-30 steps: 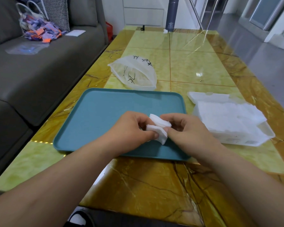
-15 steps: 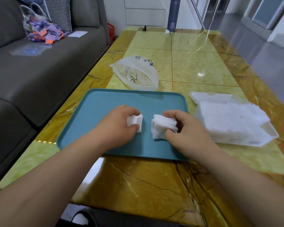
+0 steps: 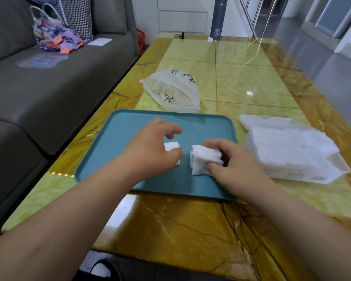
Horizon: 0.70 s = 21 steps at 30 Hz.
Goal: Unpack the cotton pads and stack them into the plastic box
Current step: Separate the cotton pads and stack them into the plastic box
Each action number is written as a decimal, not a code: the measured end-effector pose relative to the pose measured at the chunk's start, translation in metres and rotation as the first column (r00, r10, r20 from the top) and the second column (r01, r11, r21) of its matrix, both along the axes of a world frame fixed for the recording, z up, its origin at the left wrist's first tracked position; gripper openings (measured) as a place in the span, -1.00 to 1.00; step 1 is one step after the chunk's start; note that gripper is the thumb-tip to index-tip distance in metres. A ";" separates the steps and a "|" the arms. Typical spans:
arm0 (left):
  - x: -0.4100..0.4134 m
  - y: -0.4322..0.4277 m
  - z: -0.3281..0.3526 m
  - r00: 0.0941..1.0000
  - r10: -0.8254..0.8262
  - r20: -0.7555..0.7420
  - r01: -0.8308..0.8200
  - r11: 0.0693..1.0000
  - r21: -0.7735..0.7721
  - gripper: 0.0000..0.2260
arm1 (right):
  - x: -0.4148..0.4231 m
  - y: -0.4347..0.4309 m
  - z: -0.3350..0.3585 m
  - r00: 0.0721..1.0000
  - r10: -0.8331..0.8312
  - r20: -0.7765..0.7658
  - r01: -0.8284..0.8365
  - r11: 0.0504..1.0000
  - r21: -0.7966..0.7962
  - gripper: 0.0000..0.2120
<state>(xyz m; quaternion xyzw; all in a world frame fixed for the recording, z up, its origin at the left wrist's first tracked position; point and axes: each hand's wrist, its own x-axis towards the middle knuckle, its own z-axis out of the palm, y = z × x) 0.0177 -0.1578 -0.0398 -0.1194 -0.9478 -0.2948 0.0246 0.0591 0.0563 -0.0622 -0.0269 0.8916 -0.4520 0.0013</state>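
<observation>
Table: tray is sitting at the near centre.
Over the tray: left hand is holding a small stack of pads; just to its right, apart, right hand is gripping a larger stack of pads.
Right of the tray: plastic box is standing open, with loose pads lying in it.
Behind the tray: plastic bag is lying on the table.
Far end of the table: bottle is standing upright.
Left of the table: sofa is running alongside, with a tote bag sitting on its far seat.
</observation>
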 end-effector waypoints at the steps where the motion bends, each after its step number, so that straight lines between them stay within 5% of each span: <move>1: 0.002 0.005 0.001 0.999 -0.018 0.039 0.017 0.999 0.041 -0.55 | 0.000 -0.001 -0.001 1.000 0.000 0.003 0.000 1.000 -0.015 -0.54; 5: 0.009 0.024 -0.010 0.947 -0.148 0.286 0.106 0.982 0.156 -0.46 | -0.002 -0.006 -0.005 0.999 -0.015 0.044 0.019 0.996 -0.093 -0.40; 11: 0.011 0.033 -0.013 0.946 -0.174 0.275 0.122 0.973 0.194 -0.78 | -0.001 -0.018 -0.009 0.993 0.001 0.115 0.026 0.972 -0.234 -0.15; 15: 0.008 0.023 -0.008 0.963 -0.149 0.226 0.126 0.986 0.112 -0.82 | -0.002 -0.019 -0.011 0.999 0.002 0.035 0.002 0.994 -0.105 -0.34; 18: -0.001 0.003 -0.002 0.994 0.008 0.108 -0.010 1.000 0.015 -0.71 | 0.001 -0.014 -0.009 0.998 -0.055 -0.016 0.054 0.997 -0.049 -0.47; 21: -0.005 -0.013 0.000 0.982 0.094 0.162 -0.079 0.992 -0.095 -0.56 | 0.002 -0.011 -0.004 0.993 -0.113 -0.039 0.111 0.993 -0.050 -0.53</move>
